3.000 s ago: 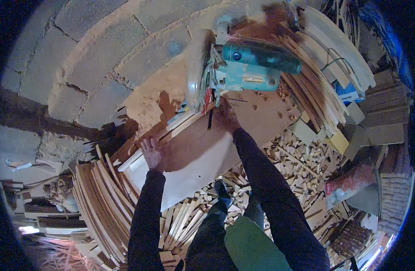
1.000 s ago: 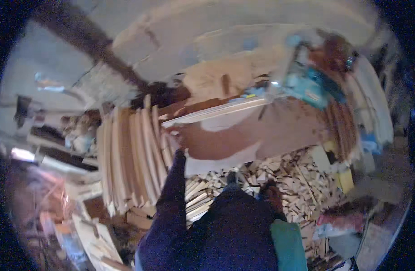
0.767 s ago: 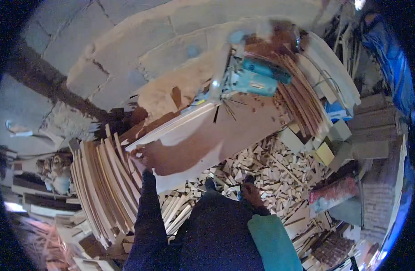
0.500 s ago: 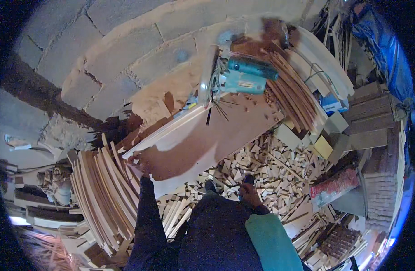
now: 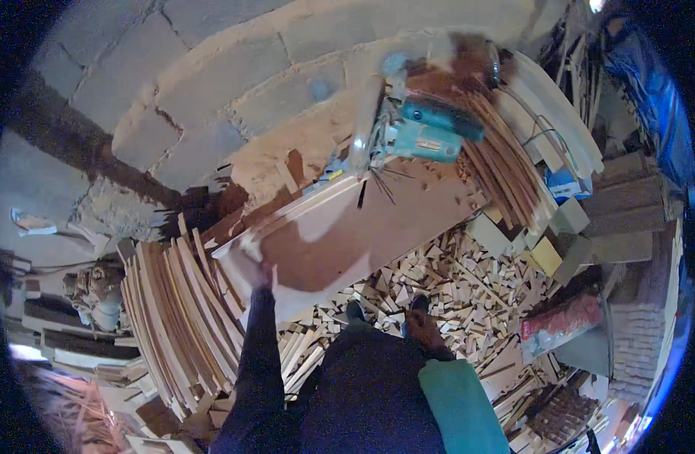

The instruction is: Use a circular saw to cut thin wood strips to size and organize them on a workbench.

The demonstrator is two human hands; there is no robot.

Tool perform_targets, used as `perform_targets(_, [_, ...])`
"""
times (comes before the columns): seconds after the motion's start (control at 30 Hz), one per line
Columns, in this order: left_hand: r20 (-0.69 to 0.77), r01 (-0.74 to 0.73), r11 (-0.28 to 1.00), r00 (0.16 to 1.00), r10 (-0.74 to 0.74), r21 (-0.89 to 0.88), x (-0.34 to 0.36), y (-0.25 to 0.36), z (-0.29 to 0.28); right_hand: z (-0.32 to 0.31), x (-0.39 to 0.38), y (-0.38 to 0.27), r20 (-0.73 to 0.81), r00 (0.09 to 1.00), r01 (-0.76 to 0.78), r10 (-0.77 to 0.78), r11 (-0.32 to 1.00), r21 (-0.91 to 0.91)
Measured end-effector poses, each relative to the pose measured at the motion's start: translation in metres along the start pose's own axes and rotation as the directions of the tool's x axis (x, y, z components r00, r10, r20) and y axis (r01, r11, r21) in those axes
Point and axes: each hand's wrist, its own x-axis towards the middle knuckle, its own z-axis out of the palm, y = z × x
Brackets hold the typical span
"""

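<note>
My left hand (image 5: 258, 266), smeared by motion, is at the near left end of a board-topped bench (image 5: 347, 253), beside a pale wood strip (image 5: 287, 213) along its far edge. Whether it grips the strip cannot be made out. My right hand (image 5: 424, 331) hangs in front of my body, its fingers curled. Whatever it may hold is too dark to tell. At the bench's far side stands a teal miter saw (image 5: 427, 141), with a silvery guard (image 5: 366, 125) on its left.
Wood offcuts (image 5: 468, 287) cover the floor around my shoes. Long strips (image 5: 177, 318) lean at the left, and brown strips (image 5: 502, 170) lie right of the saw. A block wall (image 5: 234, 83) stands behind. A red-and-clear bag (image 5: 561, 327) lies at the right.
My left hand has come further into view over the bench's left end, beside the pale strip. My right hand stays low and curled. The view has shifted slightly.
</note>
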Motion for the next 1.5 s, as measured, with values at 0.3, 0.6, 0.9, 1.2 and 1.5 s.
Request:
perform_targets(0.3, [0.443, -0.635, 0.748, 0.736, 0.511, 0.192, 0.076, 0.171, 0.091, 0.001, -0.005, -0.001, 0.001, 0.938, 0.318, -0.345, 0.864, -0.39])
perform_targets(0.6, [0.539, -0.655, 0.735, 0.689, 0.485, 0.176, 0.082, 0.168, 0.118, -0.009, -0.013, 0.041, -0.087, 0.995, -0.064, 0.057, 0.995, -0.07])
perform_targets(0.9, [0.462, 0.07, 0.807, 0.847, 0.262, -0.586, 0.08, 0.116, 0.182, -0.01, -0.009, -0.013, -0.069, 0.997, -0.028, 0.019, 0.99, -0.138])
perform_targets(1.2, [0.495, -0.635, 0.769, 0.692, 0.525, 0.073, 0.084, 0.166, 0.12, -0.073, 0.028, -0.225, -0.552, 0.531, 0.591, -0.643, 0.748, -0.303])
perform_targets(1.5, [0.583, -0.08, 0.856, 0.699, 0.414, -0.511, 0.093, 0.04, 0.258, -0.116, 0.092, -0.498, 0.094, 0.159, 0.445, -0.983, -0.014, -0.896])
